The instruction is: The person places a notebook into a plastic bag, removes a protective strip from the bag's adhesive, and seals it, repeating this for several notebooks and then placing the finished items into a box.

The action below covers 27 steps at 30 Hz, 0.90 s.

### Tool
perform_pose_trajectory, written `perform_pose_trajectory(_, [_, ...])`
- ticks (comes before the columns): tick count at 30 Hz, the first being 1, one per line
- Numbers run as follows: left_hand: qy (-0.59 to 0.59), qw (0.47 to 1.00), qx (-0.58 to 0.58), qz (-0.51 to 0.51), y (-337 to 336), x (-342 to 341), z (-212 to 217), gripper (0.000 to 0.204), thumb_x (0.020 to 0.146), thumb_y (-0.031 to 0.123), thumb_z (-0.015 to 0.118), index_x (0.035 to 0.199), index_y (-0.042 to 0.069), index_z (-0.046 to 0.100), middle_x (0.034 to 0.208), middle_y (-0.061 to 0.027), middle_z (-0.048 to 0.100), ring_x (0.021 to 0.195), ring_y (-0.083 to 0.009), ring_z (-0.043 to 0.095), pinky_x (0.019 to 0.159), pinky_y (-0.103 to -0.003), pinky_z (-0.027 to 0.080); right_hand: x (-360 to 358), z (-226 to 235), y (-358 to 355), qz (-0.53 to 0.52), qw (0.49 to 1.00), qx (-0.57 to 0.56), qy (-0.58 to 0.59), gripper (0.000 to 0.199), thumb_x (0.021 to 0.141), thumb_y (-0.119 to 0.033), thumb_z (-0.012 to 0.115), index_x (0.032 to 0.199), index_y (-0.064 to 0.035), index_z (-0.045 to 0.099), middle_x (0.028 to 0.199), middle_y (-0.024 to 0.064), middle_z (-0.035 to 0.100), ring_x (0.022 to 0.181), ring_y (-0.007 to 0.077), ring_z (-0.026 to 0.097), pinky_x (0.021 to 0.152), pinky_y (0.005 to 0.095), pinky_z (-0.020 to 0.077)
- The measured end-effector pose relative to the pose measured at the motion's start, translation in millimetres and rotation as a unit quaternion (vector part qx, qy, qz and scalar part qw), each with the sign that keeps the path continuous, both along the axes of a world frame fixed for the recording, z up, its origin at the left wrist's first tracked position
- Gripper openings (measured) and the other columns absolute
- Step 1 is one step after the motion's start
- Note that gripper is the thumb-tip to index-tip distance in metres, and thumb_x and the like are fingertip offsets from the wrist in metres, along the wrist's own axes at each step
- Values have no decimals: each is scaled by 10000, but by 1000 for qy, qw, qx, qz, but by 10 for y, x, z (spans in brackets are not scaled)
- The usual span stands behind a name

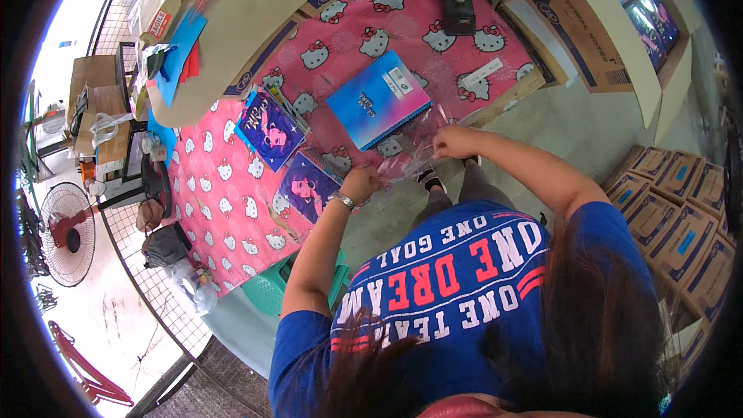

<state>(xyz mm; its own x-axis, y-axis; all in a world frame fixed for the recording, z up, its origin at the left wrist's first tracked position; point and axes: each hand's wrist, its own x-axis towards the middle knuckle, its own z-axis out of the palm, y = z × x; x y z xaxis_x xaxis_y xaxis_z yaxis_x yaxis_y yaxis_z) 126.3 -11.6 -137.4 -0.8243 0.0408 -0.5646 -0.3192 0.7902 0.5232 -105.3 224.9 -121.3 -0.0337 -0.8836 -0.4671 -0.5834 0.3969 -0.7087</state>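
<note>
Long dark hair [596,325] hangs nearest, while left hand [360,184] and right hand [457,142] pinch crinkled clear plastic film [404,164] that uneven tugging could tear.

The clear plastic [406,164] between the left hand [361,184] and the right hand [455,142] is too see-through for its full outline to be traced. Dark hair [600,333] hides parts of the blue shirt [449,286]. Stacked cartons [677,213] are cut off at right

Grey floor [549,135], pink-covered table [205,213], dark mesh fence [159,286], bright daylight [70,54] left.
</note>
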Motion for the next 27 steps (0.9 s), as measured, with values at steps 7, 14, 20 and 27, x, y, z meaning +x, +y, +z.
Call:
perform_pose_trajectory(7, [21, 981, -167, -98, 275, 99, 112, 165, 763, 150, 539, 874, 93, 646, 935, -105, 631, 960, -303, 563, 798, -433, 468, -43, -146, -40, 90, 991, 36, 96, 315, 629, -328, 791, 696, -68, 627, 723, 115, 645, 746, 309, 629, 655, 441, 475])
perform_pose_trajectory(14, [69, 952, 81, 287, -139, 56, 489, 95, 779, 85, 629, 834, 29, 682, 847, -100, 681, 749, -179, 648, 668, -310, 511, -623, 87, -108, 48, 998, -10, -30, 354, 639, -328, 801, 717, -53, 594, 703, 111, 618, 707, 279, 610, 641, 401, 470])
perform_pose_trajectory(20, [166, 850, -146, 479, -616, -283, 890, 204, 773, 58, 657, 963, -13, 631, 869, -108, 664, 800, -249, 620, 707, -374, 482, -1516, 520, -761, -125, 985, -117, 10, 227, 742, -105, 704, 937, -56, 597, 805, 96, 653, 777, 225, 636, 670, 359, 484])
perform_pose_trajectory(27, [251, 917, -291, 105, 706, -769, 285, 587, 799, 288, 618, 1342, 166, 431, 1466, -115, 309, 1372, -364, 212, 1101, -574, 131, -1719, 104, -990, -93, 995, -5, 32, 373, 728, -82, 708, 1080, -60, 586, 901, 113, 666, 835, 249, 642, 718, 369, 494])
